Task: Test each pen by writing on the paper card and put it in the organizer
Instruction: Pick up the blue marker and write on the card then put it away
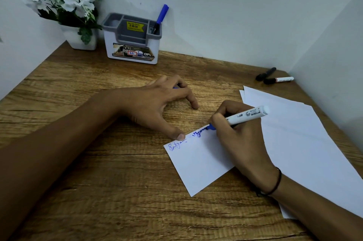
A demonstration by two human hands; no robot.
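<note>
White marker (247, 115), gripped in the right hand (242, 138), tip on the paper card (198, 162) lying on the wooden desk (98, 162). Left hand (157, 103), fingers spread, thumb pinning the card's edge. Organizer (132, 38) stands at the wall, holding a blue pen (161, 17).

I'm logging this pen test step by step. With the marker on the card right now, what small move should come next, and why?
Probably lift the marker off the card. The right hand has its tip at a second blue scribble, so the ink evidently works. The left hand pins the card's corner with its thumb and seems to hold something blue, perhaps the cap. The organizer already holds one pen.
</note>
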